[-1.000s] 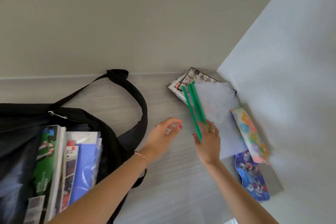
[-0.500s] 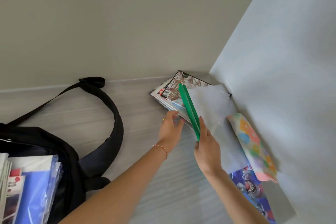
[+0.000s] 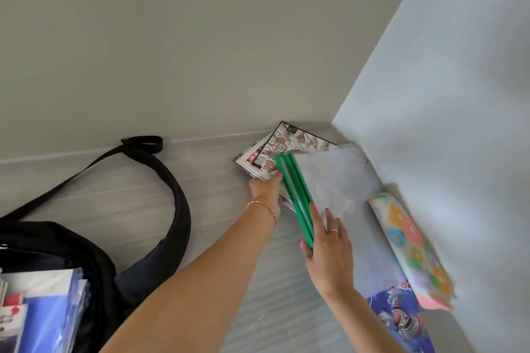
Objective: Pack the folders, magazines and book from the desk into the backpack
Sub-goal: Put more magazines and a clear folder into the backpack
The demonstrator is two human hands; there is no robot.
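Left hand (image 3: pixel 265 188) is now reaching further under the magazines (image 3: pixel 275 152), fingers hidden, grip unclear | right hand (image 3: pixel 327 246) is pinching the green-spined folders (image 3: pixel 298 198), lifting them off the tabletop (image 3: pixel 200 180) | backpack (image 3: pixel 94 266) is sliding leftward | cover lettering seemingly Chinese, unreadable

Glossy paper magazines (image 3: pixel 282 149), matt woodgrain desk (image 3: pixel 200 180) (black cloth backpack (image 3: pixel 94 261))

left hand (image 3: pixel 265 188): reaching forward, fingers hidden | right hand (image 3: pixel 329 249): fingers spread, gripping
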